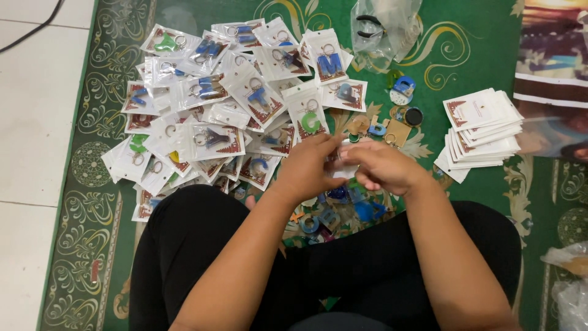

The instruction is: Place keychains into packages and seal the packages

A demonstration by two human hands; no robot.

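My left hand (306, 167) and my right hand (381, 167) meet over a green patterned carpet (484, 55), both pinching a small clear plastic packet (339, 160) between them. What is inside the packet is hidden by my fingers. Below my hands lie several loose coloured letter keychains (343, 208), blue and orange, near my black-trousered legs. To the left spreads a big pile of packed keychains (233, 104) in clear bags with printed cards.
A stack of white printed cards (481, 132) sits to the right. A clear plastic bag with black pliers (380, 27) lies at the top. More loose keychains (401, 92) rest beyond my hands. White floor tiles (37, 122) border the carpet's left edge.
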